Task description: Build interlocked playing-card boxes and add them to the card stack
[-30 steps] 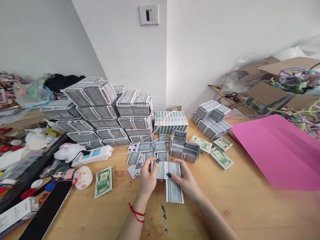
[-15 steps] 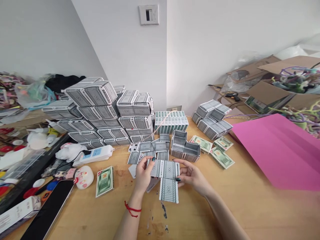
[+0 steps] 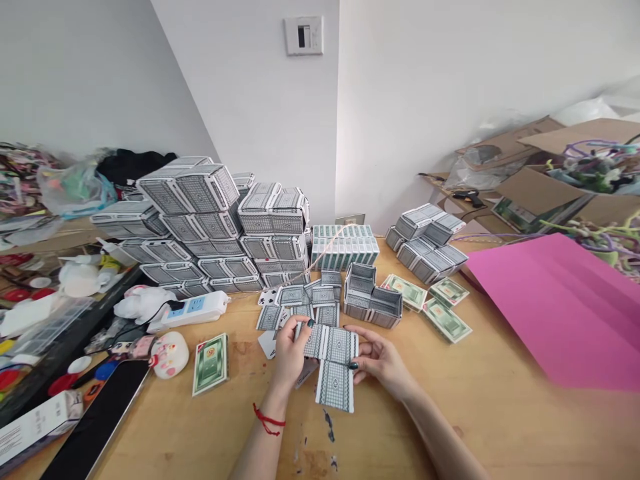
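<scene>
Above the table front I hold an L-shaped piece of joined playing cards [image 3: 336,385], patterned backs facing up. My left hand [image 3: 291,357] pinches its left end, thumb on top. At the right edge, my right hand [image 3: 379,361] grips it between thumb and fingers near the seam where the lower card meets the upper ones. Loose playing cards [image 3: 303,295] lie spread just beyond my hands. Behind them to the right stands an L-shaped open box folded from cards [image 3: 373,300]. One card lies partly hidden under the held piece.
Stacked card blocks [image 3: 200,227] rise at the back left, and a smaller stack [image 3: 427,240] stands at the back right. Green card packs [image 3: 447,319] lie near a pink sheet [image 3: 545,313]. A power strip [image 3: 197,310] and a phone [image 3: 95,420] are on the left.
The camera view has shifted slightly. The joined cards have tilted a little, their lower card swinging left. Both hands keep their hold.
</scene>
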Demonstrator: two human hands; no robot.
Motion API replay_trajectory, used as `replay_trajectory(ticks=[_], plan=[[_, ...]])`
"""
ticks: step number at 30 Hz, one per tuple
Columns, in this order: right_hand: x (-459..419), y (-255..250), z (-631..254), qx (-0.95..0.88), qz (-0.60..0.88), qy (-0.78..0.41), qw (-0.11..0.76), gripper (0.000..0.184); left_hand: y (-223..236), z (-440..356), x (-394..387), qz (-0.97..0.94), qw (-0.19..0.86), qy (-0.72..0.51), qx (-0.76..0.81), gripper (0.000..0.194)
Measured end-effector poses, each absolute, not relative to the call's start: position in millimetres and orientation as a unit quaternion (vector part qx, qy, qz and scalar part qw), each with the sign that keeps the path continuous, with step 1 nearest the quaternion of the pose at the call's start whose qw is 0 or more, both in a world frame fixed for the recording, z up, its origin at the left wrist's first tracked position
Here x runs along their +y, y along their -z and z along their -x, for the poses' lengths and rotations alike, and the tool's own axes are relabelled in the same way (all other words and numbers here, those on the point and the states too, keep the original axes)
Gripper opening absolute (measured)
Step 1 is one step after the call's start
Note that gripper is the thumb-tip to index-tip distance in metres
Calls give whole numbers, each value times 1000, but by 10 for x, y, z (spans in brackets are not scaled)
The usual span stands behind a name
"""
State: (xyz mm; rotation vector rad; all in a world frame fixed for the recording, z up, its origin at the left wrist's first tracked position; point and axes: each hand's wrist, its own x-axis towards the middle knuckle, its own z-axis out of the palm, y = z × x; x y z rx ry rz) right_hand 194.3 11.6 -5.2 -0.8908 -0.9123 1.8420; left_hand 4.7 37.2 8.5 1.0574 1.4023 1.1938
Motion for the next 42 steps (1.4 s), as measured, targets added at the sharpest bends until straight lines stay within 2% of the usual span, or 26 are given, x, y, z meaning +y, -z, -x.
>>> replay_trajectory(ticks=[7, 16, 19, 22, 25, 28, 30, 37, 42], plan=[[110, 82, -1948, -365, 376, -739, 423, 61, -63, -15, 370, -485, 457, -486, 565, 16], [114, 42, -1911, -370, 392, -721, 435, 67, -113, -3, 366, -525, 404, -487, 569, 13], [153, 25, -1917, -353, 408, -696, 473, 53, -169, -4, 352, -533, 388, -486, 574, 17], [188, 25, -1932, -317, 421, -684, 505, 28, -207, -20, 340, -518, 442, -487, 547, 18], [194, 15, -1929, -281, 446, -672, 521, 28, -224, -51, 336, -461, 565, -482, 485, 18], [177, -16, -1903, -273, 481, -651, 520, 30, -224, -102, 330, -422, 659, -422, 457, 32], [164, -28, -1890, -283, 506, -626, 521, 31, -215, -148, 321, -427, 663, -396, 471, 35], [149, 73, -1892, -289, 567, -580, 508, 29, -165, -272, 299, -424, 641, -396, 502, 21], [150, 96, -1868, -309, 604, -537, 501, 25, -141, -281, 298, -417, 638, -402, 507, 19]])
